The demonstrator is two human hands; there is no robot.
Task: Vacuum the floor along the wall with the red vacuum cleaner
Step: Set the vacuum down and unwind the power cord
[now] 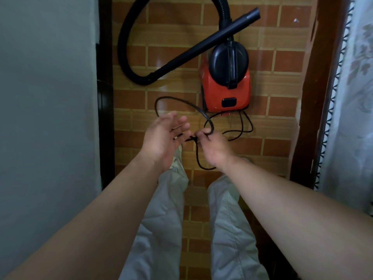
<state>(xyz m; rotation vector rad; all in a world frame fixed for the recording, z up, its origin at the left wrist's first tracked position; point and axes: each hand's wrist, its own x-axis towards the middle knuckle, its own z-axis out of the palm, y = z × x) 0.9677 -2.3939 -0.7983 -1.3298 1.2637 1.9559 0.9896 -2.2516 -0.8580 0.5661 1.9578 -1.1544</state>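
Note:
The red vacuum cleaner (227,85) stands on the brick-pattern floor (173,13) ahead of me, its black top facing up. Its black hose (125,41) loops to the left and the black wand (203,45) lies diagonally across the floor. The black power cord (173,99) runs from the vacuum's rear in loose loops. My right hand (214,148) pinches the cord with curled fingers. My left hand (163,138) is spread palm-up just left of it, with the cord's end lying across its fingers.
A grey wall (48,98) with a dark skirting board (105,98) runs along the left. A dark wooden frame (319,93) and a pale patterned curtain (355,87) border the right. My legs in light trousers (163,219) stand below the hands.

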